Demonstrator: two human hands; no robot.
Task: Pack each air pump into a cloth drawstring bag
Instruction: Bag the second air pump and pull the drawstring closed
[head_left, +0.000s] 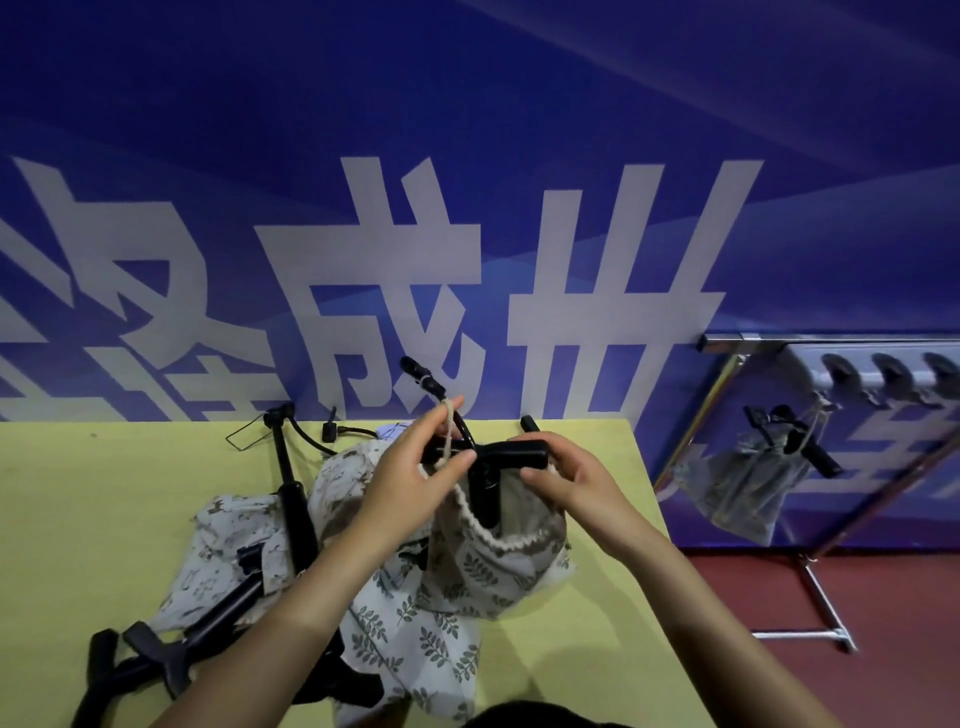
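1. Head view, frame centre: black air pump (485, 486) stands in the leaf-print drawstring bag (441, 587), T-handle above the mouth.
2. Left hand (410, 478) pinches the cream drawstring (445, 441).
3. Right hand (563, 480): fingers curled at the handle end and bag rim; exact grip unclear.
4. Lower left: spare pumps (298, 519) on deer-print bags (228, 551), yellow table (104, 509).

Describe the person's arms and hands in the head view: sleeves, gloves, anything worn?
Both forearms are bare as far as the frame shows, with no sleeve edge in view. The left hand and the right hand wear no gloves. No rings, watch, bracelet or wrist strap show on either side. No markings or tape are visible. Nails look short and plain, though blur limits that.
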